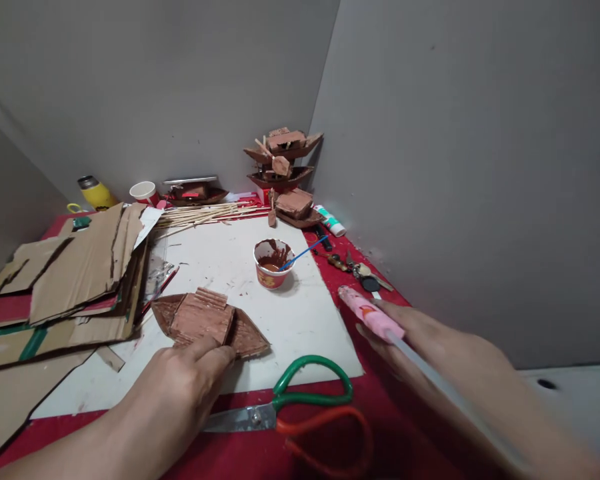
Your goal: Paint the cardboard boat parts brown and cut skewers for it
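Observation:
A brown-painted cardboard model boat (203, 319) with a flat ribbed cabin roof lies on the white sheet. My left hand (195, 367) is closed on its near edge, fingertips at the cabin side; what lies under them is hidden. At the right, my right hand (430, 333) is wrapped around what looks like a pink hot glue gun (373, 315), its tip pointing away toward the upper left. A long translucent glue stick (445, 383) runs from its back toward me. Scissors (265, 417) with green and red handles lie between my hands.
Beyond the boat stands a paper cup (273, 277) of brown paint with a blue stick. Torn cardboard (80, 267) is piled at the left. Thin wooden sticks (205, 213) and stacked model boats (285, 160) are at the back. Keys (363, 270) lie near the right wall.

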Demonstrator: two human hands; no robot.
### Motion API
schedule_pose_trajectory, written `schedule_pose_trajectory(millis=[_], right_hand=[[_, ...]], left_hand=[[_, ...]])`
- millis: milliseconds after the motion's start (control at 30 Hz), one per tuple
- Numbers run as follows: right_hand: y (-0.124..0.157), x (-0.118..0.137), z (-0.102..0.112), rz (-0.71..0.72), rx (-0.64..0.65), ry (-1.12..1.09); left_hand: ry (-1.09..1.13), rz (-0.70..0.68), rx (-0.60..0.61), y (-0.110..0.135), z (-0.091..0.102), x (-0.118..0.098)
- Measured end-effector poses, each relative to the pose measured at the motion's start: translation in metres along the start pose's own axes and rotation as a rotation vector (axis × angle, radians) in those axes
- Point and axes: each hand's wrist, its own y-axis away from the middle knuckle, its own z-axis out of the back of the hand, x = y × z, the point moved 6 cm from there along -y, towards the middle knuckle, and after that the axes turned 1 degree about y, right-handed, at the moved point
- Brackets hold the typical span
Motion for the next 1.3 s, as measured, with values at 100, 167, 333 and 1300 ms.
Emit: schedule_pose_trajectory(millis=[100,167,333,1300], right_hand=[[0.001,-0.009,-0.015,-0.038,0.071,0.129],[0.006,-0.012,-0.017,-0.016,0.070,0.100],[0.030,0.011,0.013,0.172,-0.101,-0.068],[-0.042,0.138,-0.038,0.557,0.244,-0.472]], left_hand=[[0.013,-0.051,-0.080,0.007,0.000,0.001],[0.009,-0.088,-0.128,0.010,0.001,0.002],[-0.022,-0.149,-0.167,0.014,-0.001,0.002],[0.145,-0.082,-0.050,-0.001,-0.002,0.011]])
